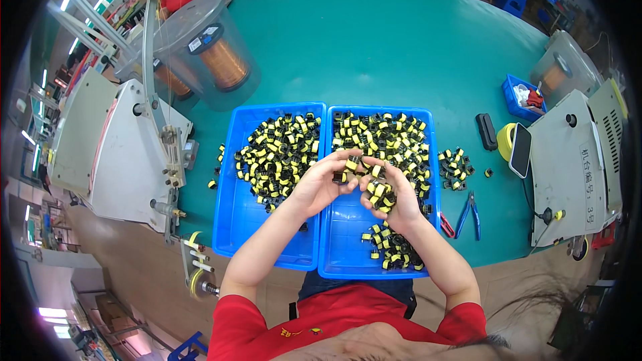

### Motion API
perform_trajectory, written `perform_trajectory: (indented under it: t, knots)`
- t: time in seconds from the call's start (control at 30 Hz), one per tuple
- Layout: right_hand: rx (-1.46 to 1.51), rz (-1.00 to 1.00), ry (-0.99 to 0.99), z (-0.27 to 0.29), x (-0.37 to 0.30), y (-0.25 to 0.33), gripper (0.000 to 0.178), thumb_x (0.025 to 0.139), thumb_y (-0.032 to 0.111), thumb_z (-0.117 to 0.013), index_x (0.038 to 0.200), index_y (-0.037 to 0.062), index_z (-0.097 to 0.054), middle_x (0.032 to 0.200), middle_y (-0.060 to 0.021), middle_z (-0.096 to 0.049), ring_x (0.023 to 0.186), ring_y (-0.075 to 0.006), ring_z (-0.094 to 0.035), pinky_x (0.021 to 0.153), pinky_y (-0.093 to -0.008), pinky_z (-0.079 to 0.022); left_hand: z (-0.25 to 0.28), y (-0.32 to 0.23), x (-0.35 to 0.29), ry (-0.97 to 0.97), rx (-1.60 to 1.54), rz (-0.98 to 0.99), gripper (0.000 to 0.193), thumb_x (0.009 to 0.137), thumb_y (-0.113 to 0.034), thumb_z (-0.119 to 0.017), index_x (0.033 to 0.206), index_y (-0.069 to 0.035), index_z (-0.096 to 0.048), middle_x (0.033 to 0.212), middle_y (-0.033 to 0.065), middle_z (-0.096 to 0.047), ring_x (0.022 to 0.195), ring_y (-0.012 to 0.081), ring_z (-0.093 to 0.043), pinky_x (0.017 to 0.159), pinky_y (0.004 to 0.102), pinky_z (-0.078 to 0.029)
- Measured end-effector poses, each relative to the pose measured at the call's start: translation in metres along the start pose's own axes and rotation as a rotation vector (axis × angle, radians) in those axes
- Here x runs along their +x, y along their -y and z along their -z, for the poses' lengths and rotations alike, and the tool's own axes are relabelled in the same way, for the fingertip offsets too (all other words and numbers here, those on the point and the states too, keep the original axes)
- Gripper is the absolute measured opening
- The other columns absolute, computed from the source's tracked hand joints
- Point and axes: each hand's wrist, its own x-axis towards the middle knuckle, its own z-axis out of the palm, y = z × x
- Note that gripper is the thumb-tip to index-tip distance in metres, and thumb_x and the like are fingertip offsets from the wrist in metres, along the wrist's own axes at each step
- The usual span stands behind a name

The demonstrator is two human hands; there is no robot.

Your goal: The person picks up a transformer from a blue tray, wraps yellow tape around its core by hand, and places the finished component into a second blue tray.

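Observation:
My left hand (315,188) is closed on a few small black transformer bobbins (350,165) wrapped in yellow tape, held between its thumb and fingers. Against it, my right hand (403,203) cups several more of these bobbins (381,194) in its palm. Both hands are over the right blue tray (344,251), close to its divide from the left blue tray (231,230). Heaps of the same bobbins fill the far part of each tray. A smaller pile (394,247) lies at the near right of the right tray, under my right forearm.
Loose bobbins (455,168) lie right of the trays, by blue-handled pliers (470,217). Winding machines stand at left (130,154) and right (575,167). Copper wire spools (224,63) sit in clear bins. A phone (520,150) and a small blue box (513,97) are on the green table (374,40).

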Motion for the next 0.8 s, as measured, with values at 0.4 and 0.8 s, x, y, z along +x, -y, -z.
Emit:
perform_trajectory:
  t: [0.4,0.8]
  knots:
    - [-0.062,-0.091,0.169,0.003,-0.001,0.001,0.052,0.095,0.045,-0.035,0.139,0.0183,-0.028,0.083,-0.0087,-0.055,0.059,-0.0172,-0.056,0.031,-0.019,-0.031,-0.008,0.009,-0.001,-0.031,0.419,-0.09,0.033,0.091,-0.017,-0.054,0.119,-0.003,-0.045,0.1,0.007,-0.054,0.073,0.0125,-0.055,0.05,0.0199,-0.035]
    - [0.067,-0.193,-0.008,0.009,0.005,0.0,0.033,0.09,0.025,-0.045,0.113,0.0029,-0.053,0.092,-0.0055,-0.056,0.071,-0.0148,-0.053,0.046,-0.021,-0.037,0.0,0.001,-0.002,-0.051,-0.111,0.021,0.036,0.092,-0.021,-0.049,0.123,-0.003,-0.043,0.101,0.0091,-0.051,0.079,0.0133,-0.052,0.058,0.0235,-0.042]
